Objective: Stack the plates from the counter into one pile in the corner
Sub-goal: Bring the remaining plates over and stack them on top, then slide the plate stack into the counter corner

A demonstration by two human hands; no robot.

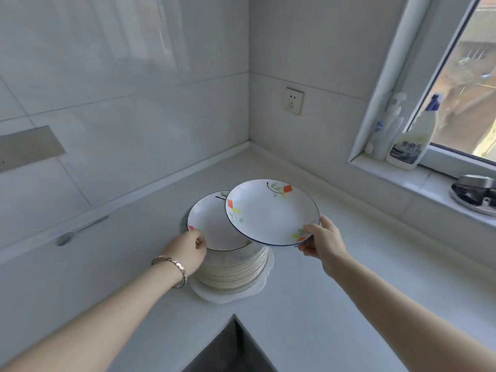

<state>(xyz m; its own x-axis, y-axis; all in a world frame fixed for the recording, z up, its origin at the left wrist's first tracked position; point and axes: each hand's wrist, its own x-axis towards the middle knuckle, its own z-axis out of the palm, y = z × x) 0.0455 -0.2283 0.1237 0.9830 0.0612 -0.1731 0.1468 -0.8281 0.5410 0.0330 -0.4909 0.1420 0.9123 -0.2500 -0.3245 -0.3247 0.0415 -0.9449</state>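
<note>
China plate with flowers (271,210) hung half over the pile (236,272) on the counter (335,304), near the corner.
Right hand (322,242) pinched its near rim; left hand (192,247) curled on the top plate (214,226) rim; plates looked hard, slippery, easy to break; rims seemed the best hold; walls stood well back; counter edge lay close in front.

Spray bottle (413,138) on windowsill (418,178), wall socket (294,100).
</note>
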